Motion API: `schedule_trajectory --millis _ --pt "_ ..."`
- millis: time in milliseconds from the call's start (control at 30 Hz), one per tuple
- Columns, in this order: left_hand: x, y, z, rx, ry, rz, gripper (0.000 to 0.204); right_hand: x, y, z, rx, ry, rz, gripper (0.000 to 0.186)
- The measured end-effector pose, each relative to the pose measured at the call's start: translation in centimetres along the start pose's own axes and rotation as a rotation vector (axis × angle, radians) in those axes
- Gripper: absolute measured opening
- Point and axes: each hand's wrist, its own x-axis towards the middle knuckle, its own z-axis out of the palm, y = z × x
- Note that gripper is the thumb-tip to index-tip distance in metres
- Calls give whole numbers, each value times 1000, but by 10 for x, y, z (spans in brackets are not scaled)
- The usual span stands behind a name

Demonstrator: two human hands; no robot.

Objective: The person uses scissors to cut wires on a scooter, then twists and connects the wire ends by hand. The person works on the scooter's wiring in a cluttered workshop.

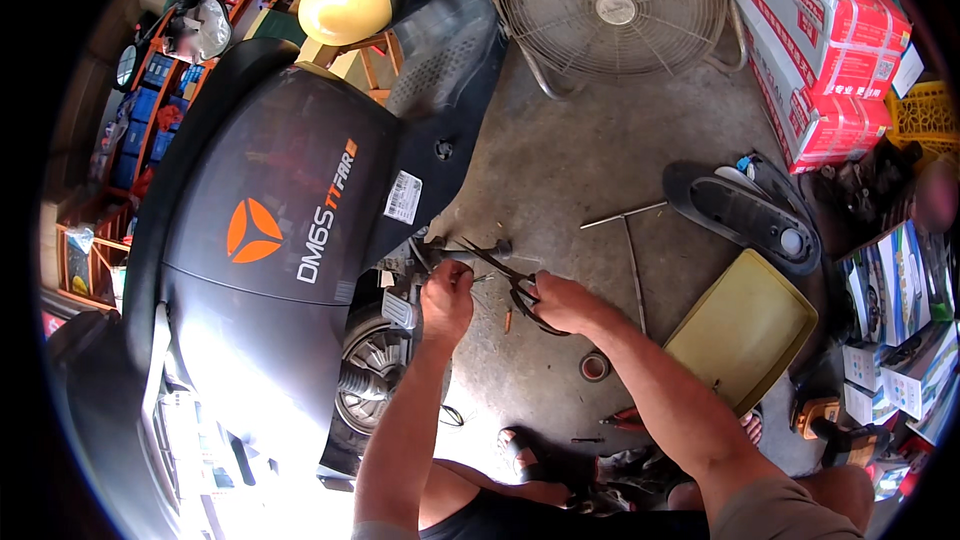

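A dark grey electric scooter [270, 140] stands on my left, its rear wheel [372, 365] showing below the body panel. Beside that wheel my left hand [446, 302] is closed in a pinch on thin wires [482, 278], whose ends stick out toward the right. My right hand [566, 302] grips the dark handles of a pair of scissors [520, 290]. The scissor blades are parted and point up and left, just beyond the wire ends. Whether the blades touch the wires, I cannot tell.
A T-handle wrench [634, 265], a tape roll [594, 367] and red-handled pliers [626, 420] lie on the floor. To the right are a yellow tray [745, 335] and a dark plastic part [735, 210]. Beyond stand a large fan [550, 20] and red-and-white boxes [835, 30].
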Motion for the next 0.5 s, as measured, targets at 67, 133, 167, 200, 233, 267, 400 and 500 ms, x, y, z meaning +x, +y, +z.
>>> schedule_trajectory --millis 67,133,167,200,233,267,400,500 --pt "1 -6 3 -42 19 -22 9 -1 0 4 41 -5 -14 35" --pt "2 -12 5 -105 42 -19 9 1 3 10 64 -15 -43 36" --pt "2 -10 5 -110 51 -33 9 0 3 12 48 4 -57 36" --pt "1 -6 4 -114 59 -46 9 -1 3 13 32 23 -70 35" --pt "1 -4 4 -118 67 -59 9 -2 2 14 17 42 -84 35" --pt "1 -4 3 -115 65 -65 9 -3 1 15 5 56 -100 34" --pt "2 -6 1 -140 55 -90 9 -5 2 18 -47 114 -161 31" --pt "2 -16 4 -261 52 -103 9 0 10 24 -83 173 -254 32"
